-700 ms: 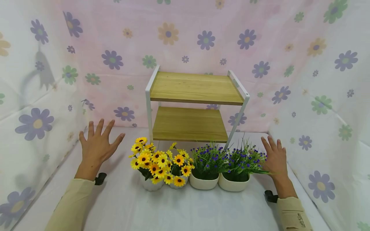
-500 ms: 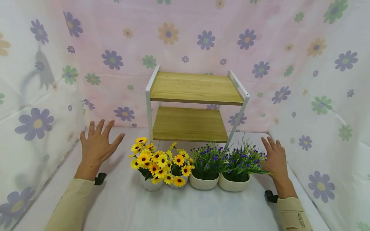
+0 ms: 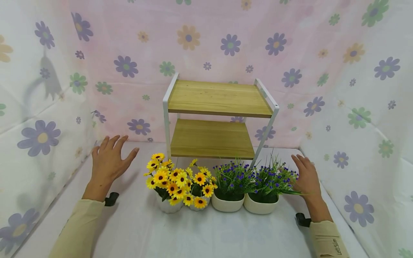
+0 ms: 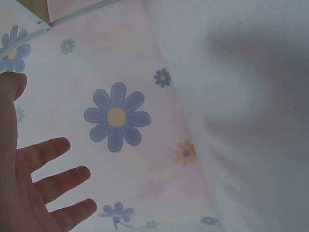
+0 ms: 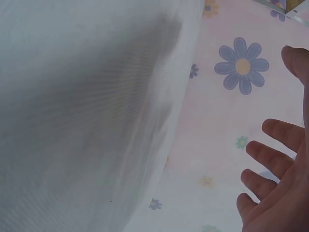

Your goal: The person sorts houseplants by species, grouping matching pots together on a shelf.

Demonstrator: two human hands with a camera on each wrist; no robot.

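My left hand (image 3: 109,161) is held above the white table left of the flowerpots, fingers spread and loosely bent, with nothing in it. To the right of the row, my right hand (image 3: 306,177) holds nothing either; its fingers are relaxed. Leaf tips of the nearest purple-flowered plant (image 3: 271,182) overlap that hand; I cannot tell whether they touch. Beside this plant stands another purple-flowered plant (image 3: 230,181) in a cream pot. Two yellow sunflower-like plants, one on the left (image 3: 161,177) and one nearer the middle (image 3: 200,179), stand in white pots.
Behind the pots rises a two-tier rack with a wooden top shelf (image 3: 217,96) and a lower shelf (image 3: 211,138) on a white frame. Flower-patterned cloth (image 3: 213,32) encloses the back and sides. A black wrist mount (image 3: 111,199) sits by the left cuff, another (image 3: 302,219) by the right.
The fingers of my left hand have bent and dipped slightly. Those of my right hand have also lowered a little. The pots and rack stay where they were.
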